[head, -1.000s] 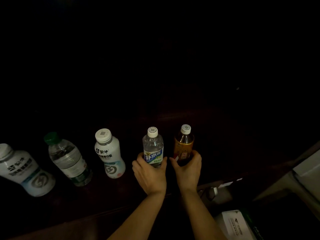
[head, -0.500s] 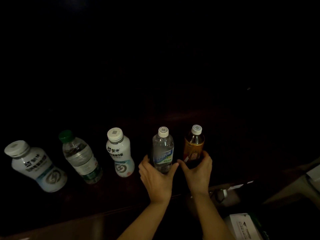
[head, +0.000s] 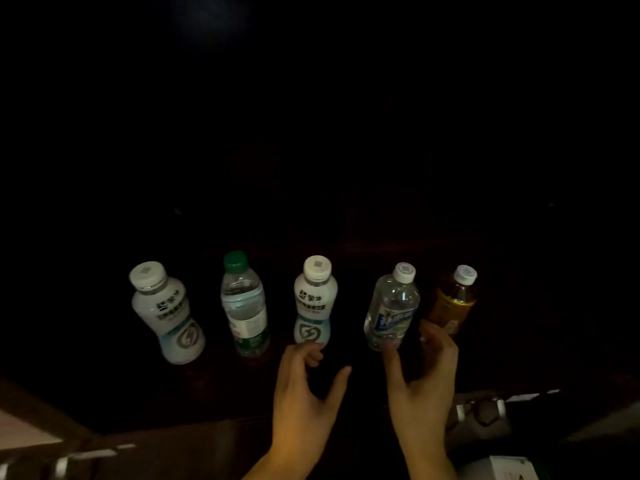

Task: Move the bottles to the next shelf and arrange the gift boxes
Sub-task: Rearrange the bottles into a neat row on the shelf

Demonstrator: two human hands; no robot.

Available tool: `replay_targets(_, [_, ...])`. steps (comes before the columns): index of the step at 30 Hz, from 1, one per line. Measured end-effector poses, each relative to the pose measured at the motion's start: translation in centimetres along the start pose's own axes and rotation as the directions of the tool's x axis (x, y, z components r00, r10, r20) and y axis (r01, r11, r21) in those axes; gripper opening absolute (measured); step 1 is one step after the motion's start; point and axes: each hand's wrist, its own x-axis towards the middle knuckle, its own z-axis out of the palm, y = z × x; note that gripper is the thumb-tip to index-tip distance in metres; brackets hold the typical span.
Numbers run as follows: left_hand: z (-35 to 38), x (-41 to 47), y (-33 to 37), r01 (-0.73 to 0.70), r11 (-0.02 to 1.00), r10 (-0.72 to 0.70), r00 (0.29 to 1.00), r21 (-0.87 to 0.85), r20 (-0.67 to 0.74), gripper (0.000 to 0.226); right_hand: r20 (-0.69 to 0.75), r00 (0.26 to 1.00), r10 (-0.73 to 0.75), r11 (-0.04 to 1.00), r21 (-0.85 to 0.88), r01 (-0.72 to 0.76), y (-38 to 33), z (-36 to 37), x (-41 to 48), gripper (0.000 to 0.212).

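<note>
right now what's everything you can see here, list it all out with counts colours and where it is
white milk-drink bottles: 2, white with white caps, far left of the row and middle
green-capped water bottle: 1, clear, second from left
clear water bottle: 1, white cap, blue label, fourth from left, tilted
amber tea bottle: 1, white cap, right end of row
shelf: 1, dark, under the bottles
white box: 1, bottom right corner, mostly cut off
left hand: open, empty, below the middle bottle
right hand: open, thumb near the clear bottle's base
</note>
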Motion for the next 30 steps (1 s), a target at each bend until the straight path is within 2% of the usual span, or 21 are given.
replay_targets(3, [-3.0,0.5,-2.0,0.036,0.999,-0.032,0.988,0.021,-0.152,0.053,0.087,0.996,0.012,0.999,0.038,-0.015,-1.4,2.8,-1.5,0.061])
replay_targets(7, [-5.9,1.7,-5.1,0.208,0.977,-0.186,0.940,0.047,-0.288,0.067,0.254,0.965,0.071,0.997,0.011,-0.076,-1.3,6.2,-2.8,0.072])
replay_targets(10, [-6.7,3.1,-6.5,0.370,0.929,-0.361,0.904,-0.003,-0.227,0.086,0.353,0.919,0.178,0.984,-0.050,-0.171,-0.5,8.4,-2.7,0.087])
replay_targets(16, [-6.7,5.9,-8.8,0.408,0.911,-0.408,0.913,-0.063,0.001,0.111,0.419,0.884,0.208,0.978,-0.075,-0.195,1.1,11.0,-1.4,0.086])
replay_targets(18, [-6.7,6.5,-9.3,0.400,0.911,-0.391,0.915,-0.098,0.098,0.109,0.422,0.880,0.220,0.976,-0.096,-0.198,1.5,11.4,-1.2,0.084])
replay_targets(21, [-6.5,6.9,-9.9,0.372,0.921,-0.349,0.919,-0.115,0.183,0.089,0.427,0.877,0.222,0.975,-0.119,-0.189,2.1,11.7,-1.0,0.078])
replay_targets(26, [-6.3,6.9,-10.3,0.354,0.930,-0.338,0.930,-0.102,0.141,0.073,0.435,0.871,0.228,0.974,-0.109,-0.201,2.6,11.7,-0.8,0.072])
replay_targets(30, [-5.8,6.5,-10.2,0.365,0.927,-0.359,0.930,-0.093,0.075,0.074,0.452,0.863,0.228,0.974,-0.087,-0.211,2.9,11.6,-0.7,0.068])
